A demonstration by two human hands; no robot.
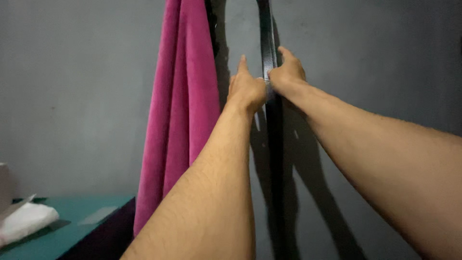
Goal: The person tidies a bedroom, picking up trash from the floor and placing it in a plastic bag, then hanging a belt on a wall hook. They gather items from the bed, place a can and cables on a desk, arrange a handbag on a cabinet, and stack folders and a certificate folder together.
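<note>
My forearms reach up, left hand [246,89] and right hand [287,72] both pinched on the belt [273,125]; I judge a hard tug could unhook it beside the towel [180,110].

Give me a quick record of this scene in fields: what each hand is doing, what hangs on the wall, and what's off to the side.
left hand: left hand on the black belt, fingers closed at its left edge
right hand: right hand grips the same belt from the right, touching the left hand
belt: hangs straight down the grey wall
towel: pink towel hangs left of the belt, apart from both hands
side: teal table at lower left, with a white cloth on it
</note>
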